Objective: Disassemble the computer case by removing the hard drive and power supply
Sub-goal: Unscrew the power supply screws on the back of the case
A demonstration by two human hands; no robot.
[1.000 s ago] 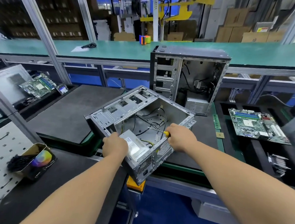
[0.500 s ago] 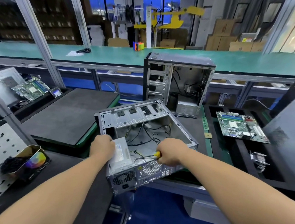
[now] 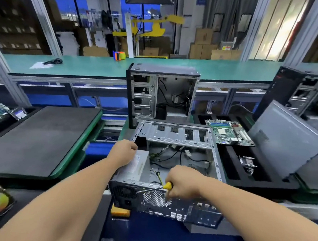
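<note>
An open grey computer case [image 3: 175, 134] lies on its side in front of me, its rear panel [image 3: 158, 200] toward me. The silver power supply [image 3: 136, 168] sits in its near left corner. My left hand [image 3: 122, 153] rests on top of the power supply and the case's left edge, fingers curled. My right hand [image 3: 181, 181] grips a screwdriver [image 3: 157, 187] with a yellow handle; its shaft points left along the rear panel's upper edge near the power supply. Loose cables [image 3: 176, 156] lie inside the case. I see no hard drive in the case.
A second open case [image 3: 162, 93] stands upright just behind. A motherboard [image 3: 228, 132] lies in a black tray to the right, beside a grey side panel [image 3: 286, 138]. A dark foam mat [image 3: 42, 141] lies to the left. A green bench [image 3: 97, 66] runs across the back.
The case has turned so its rear panel faces me squarely. My right hand with the screwdriver moved down to the rear panel's top edge. My left hand stayed on the power supply.
</note>
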